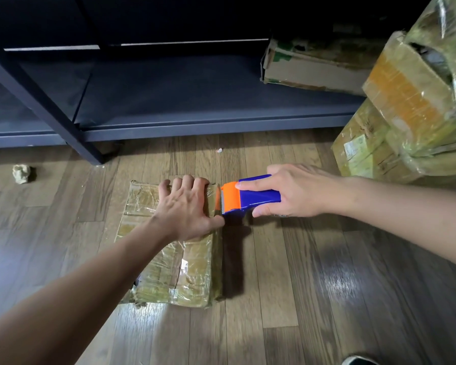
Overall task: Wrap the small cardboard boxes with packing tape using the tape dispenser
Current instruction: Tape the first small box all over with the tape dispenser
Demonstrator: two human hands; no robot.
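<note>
Cardboard box [169,272] is lying flat on the wooden floor [313,259] left of centre, long axis running from the bottom of the frame up toward the shelf [195,101]. It's looking light, fairly stiff and slick with tape, so I'd be pinning it from the top rather than pinching the sides. Left hand [184,209] is pressing on its upper end, fingers spread and hooking over the far edge, while the right hand [295,193] is wrapping fully around the blue-and-orange tape dispenser [253,198], whose cutter end is pointing left against the box's right edge.
</note>
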